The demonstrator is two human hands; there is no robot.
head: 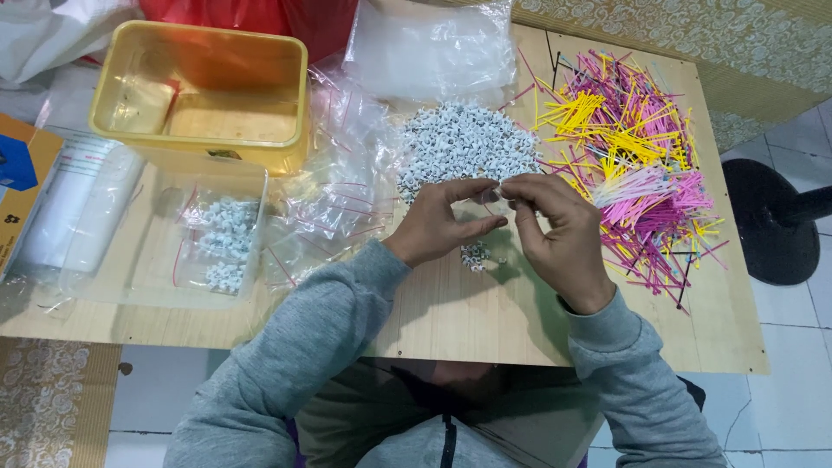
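Hands meeting over a heap of small white beads, sorting barely begun.

Left hand (438, 227) and right hand (559, 230) pinch one small clear piece (496, 195) between fingers pressed together, just in front of the bead heap (464, 143). A few loose beads (474, 255) lie nearer the person than the heap; filled bags sit in a clear tray (221, 243) far left of it. By my judgement most remains: the heap, coloured sticks (633, 147) to its right, and empty bags (334, 186) look largely untouched.

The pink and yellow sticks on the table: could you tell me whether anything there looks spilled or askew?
The sticks lie in a loose, crisscrossed heap, some stragglers near the table edge. A few white beads sit apart from the main bead pile.
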